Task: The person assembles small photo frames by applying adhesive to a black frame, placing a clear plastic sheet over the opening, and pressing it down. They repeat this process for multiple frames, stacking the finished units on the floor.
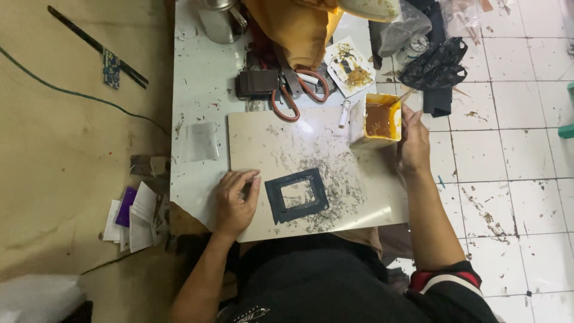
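Left hand [235, 200] rested fingers curled, loosely released, on the beige board [257, 137] near its front-left corner, just beside the dark square frame [297, 195], not gripping it. Frame lay flat near the board's front edge. Right hand [412, 143] pinched a thin stick [402, 98] over the glue tub [376, 121] at the board's far-right corner.
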